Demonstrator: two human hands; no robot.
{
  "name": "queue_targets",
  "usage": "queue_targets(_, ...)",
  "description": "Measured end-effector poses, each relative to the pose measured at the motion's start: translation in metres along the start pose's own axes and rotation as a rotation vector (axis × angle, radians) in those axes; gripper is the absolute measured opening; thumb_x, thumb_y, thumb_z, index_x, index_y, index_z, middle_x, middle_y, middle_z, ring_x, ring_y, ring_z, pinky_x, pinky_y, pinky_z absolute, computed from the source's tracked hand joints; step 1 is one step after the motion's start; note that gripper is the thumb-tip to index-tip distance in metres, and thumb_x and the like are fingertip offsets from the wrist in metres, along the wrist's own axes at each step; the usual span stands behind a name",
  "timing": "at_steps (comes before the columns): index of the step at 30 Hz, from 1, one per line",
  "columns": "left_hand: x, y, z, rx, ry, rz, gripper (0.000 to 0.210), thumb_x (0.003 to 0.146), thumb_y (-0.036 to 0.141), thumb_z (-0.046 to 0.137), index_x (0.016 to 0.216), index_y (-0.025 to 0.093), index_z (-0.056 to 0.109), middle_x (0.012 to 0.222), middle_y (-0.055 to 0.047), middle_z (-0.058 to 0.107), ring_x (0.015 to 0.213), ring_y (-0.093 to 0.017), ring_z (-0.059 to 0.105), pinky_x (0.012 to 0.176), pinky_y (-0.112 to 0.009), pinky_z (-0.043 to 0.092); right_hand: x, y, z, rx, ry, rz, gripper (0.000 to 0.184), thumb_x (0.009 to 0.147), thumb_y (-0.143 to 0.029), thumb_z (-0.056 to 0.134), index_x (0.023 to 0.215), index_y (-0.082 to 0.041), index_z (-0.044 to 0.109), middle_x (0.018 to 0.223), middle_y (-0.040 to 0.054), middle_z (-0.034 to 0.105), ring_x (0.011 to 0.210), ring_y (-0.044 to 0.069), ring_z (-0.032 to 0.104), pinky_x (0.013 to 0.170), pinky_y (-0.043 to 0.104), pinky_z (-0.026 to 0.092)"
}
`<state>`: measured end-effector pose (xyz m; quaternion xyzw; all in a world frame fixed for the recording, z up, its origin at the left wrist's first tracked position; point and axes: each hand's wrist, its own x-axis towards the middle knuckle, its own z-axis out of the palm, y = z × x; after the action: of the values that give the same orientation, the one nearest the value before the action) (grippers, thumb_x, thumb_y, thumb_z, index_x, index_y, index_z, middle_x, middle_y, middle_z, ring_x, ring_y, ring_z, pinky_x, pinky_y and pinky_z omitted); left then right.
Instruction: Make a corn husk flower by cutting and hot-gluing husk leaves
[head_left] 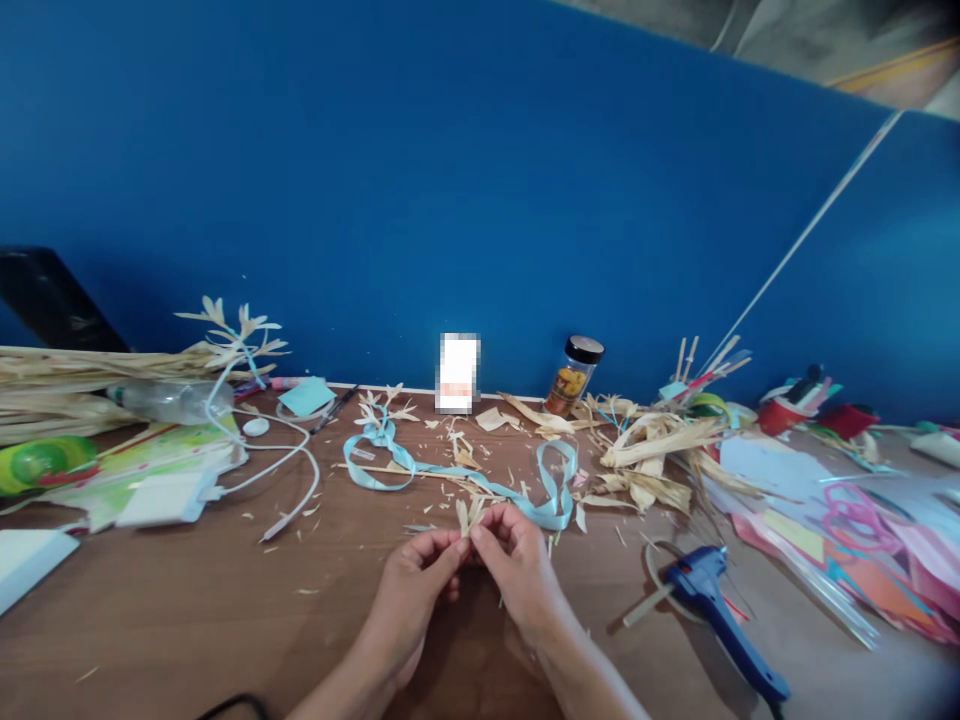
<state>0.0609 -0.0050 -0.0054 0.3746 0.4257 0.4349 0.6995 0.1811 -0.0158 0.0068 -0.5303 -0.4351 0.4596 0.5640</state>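
My left hand and my right hand meet low in the middle of the head view. Both are closed, with thumbs and fingertips pinching a small flower of pale dried husk strips. Its strips fan upward from the fingertips; its lower end is hidden by the fingers. Just beyond the hands a light blue ribbon lies in loops across the wooden table. A finished-looking husk flower rests behind the ribbon's left loop, and husk scraps are scattered around.
To the right lies a blue glue gun, with dried husks and coloured paper beyond. A black-lidded jar stands by the blue partition. On the left are a white cable, a power bank and a plastic bottle.
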Motion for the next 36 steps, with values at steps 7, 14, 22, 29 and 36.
queue_targets(7,0.0019,0.0005,0.0001,-0.004,0.002,0.011,0.019,0.066,0.032,0.069,0.072,0.014,0.067,0.060,0.002,0.057,0.048,-0.005,0.040,0.046,-0.016,0.033,-0.0026,0.0008,0.0007,0.043,-0.028,-0.045,0.011,0.076,-0.021,0.058,0.084,-0.017,0.051,0.073,-0.0010,0.056,0.066,0.012,0.054,0.063,0.024,0.044)
queue_targets(14,0.0017,0.0018,0.0001,-0.051,0.006,-0.002,0.018,0.066,0.030,0.070,0.076,0.015,0.068,0.061,0.002,0.058,0.048,-0.004,0.041,0.047,-0.015,0.035,-0.0046,0.0001,0.0014,-0.024,-0.050,-0.010,0.011,0.078,-0.025,0.057,0.075,-0.015,0.054,0.067,-0.0013,0.055,0.062,0.011,0.050,0.058,0.023,0.041)
queue_targets(22,0.0008,0.0023,0.0002,-0.054,0.017,-0.011,0.020,0.065,0.029,0.071,0.079,0.015,0.069,0.065,0.001,0.061,0.050,-0.004,0.044,0.048,-0.015,0.037,-0.0039,0.0034,0.0004,-0.046,-0.040,-0.017,0.012,0.079,-0.026,0.056,0.074,-0.016,0.055,0.067,-0.0013,0.055,0.062,0.011,0.049,0.057,0.022,0.040)
queue_targets(29,-0.0006,0.0031,0.0016,-0.064,0.010,-0.035,0.024,0.063,0.030,0.072,0.083,0.017,0.069,0.066,0.000,0.063,0.050,-0.006,0.047,0.050,-0.017,0.040,-0.0018,0.0034,-0.0003,-0.040,-0.041,-0.012,0.013,0.078,-0.027,0.056,0.071,-0.016,0.054,0.064,-0.0021,0.053,0.060,0.011,0.048,0.056,0.022,0.040)
queue_targets(36,0.0010,-0.0010,-0.0009,0.066,0.084,0.086,0.022,0.065,0.032,0.070,0.079,0.016,0.070,0.057,0.002,0.060,0.046,-0.006,0.042,0.044,-0.017,0.034,-0.0034,0.0033,-0.0011,-0.089,-0.036,-0.007,0.011,0.078,-0.026,0.054,0.072,-0.017,0.055,0.062,-0.0029,0.051,0.057,0.011,0.045,0.055,0.022,0.038)
